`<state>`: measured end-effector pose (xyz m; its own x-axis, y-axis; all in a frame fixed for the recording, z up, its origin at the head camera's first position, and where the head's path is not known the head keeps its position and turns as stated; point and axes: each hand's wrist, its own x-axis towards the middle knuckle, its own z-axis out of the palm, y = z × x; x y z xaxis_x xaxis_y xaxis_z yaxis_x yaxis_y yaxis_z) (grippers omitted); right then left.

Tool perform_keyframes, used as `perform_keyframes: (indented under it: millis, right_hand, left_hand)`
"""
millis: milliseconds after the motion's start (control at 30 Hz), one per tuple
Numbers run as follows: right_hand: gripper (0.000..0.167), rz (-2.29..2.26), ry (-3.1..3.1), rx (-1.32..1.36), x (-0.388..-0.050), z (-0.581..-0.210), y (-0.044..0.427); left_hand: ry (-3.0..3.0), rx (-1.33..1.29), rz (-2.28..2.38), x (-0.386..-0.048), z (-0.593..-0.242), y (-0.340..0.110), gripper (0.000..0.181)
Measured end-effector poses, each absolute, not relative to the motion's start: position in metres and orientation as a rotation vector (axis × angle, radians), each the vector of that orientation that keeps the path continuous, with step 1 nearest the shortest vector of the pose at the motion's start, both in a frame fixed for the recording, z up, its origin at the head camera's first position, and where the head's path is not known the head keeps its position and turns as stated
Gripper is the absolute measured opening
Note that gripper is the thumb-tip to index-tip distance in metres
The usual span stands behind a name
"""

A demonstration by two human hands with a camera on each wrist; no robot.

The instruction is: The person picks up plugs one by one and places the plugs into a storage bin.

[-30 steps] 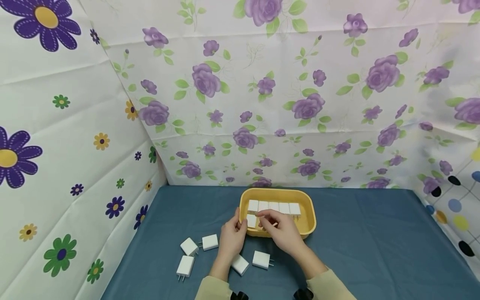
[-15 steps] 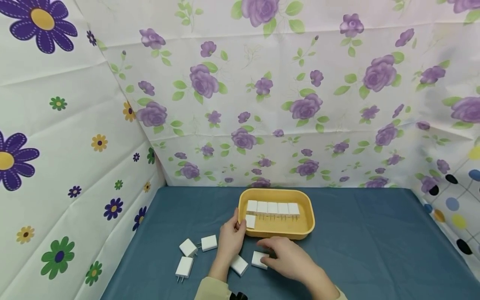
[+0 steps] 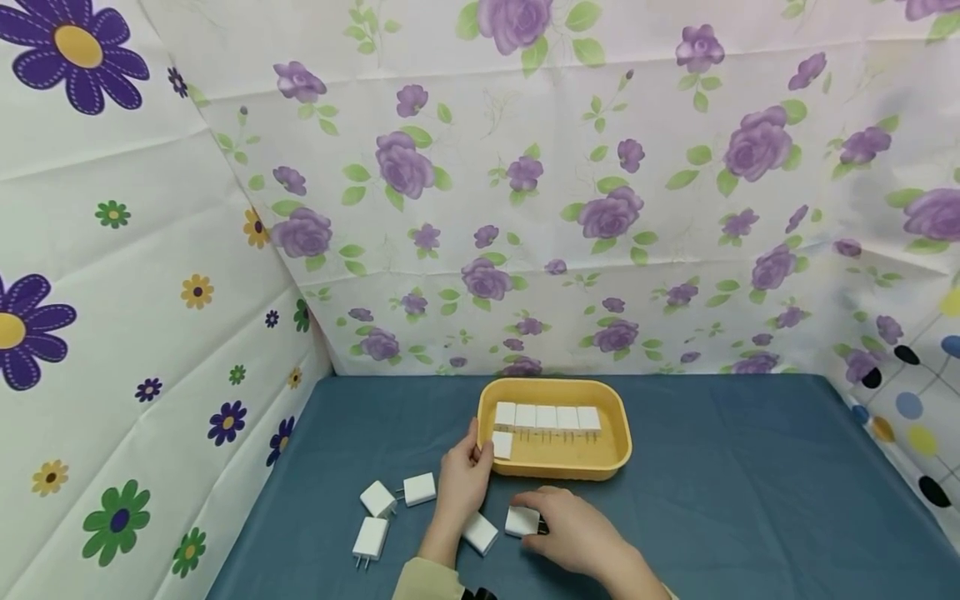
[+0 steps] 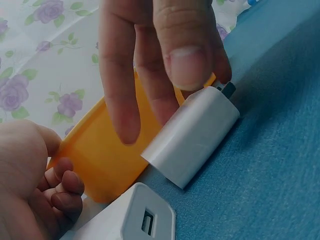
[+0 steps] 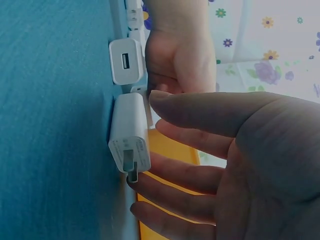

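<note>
Compared with one second ago, the right hand is off the yellow tray and down at a loose white charger on the blue cloth, just in front of the tray; thumb and fingers spread around it, prongs toward the palm, firm contact not determinable. Left hand pinches the tray's left rim between thumb and fingers. Inside, five chargers form a row with a sixth charger nearer at left, while four other chargers lie on the cloth.
</note>
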<state>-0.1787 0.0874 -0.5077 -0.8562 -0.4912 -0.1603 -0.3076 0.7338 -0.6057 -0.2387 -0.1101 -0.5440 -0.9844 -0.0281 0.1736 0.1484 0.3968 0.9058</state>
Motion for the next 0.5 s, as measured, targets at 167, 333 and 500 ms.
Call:
perform_keyframes:
  millis: [167,333,500]
  right_hand:
    - [0.046,-0.808,2.649,-0.598,-0.177,-0.507,0.082]
    - [0.045,-0.804,2.689,-0.614,-0.175,-0.510,0.077]
    - [0.045,-0.793,2.722,-0.619,-0.174,-0.513,0.074]
  left_hand:
    - [-2.487,-0.105,-1.639,-0.239,-0.544,-0.111,0.056]
    - [-2.493,-0.094,-1.641,-0.239,-0.544,-0.111,0.056]
    - [-2.491,-0.092,-1.641,-0.239,-0.545,-0.110,0.056]
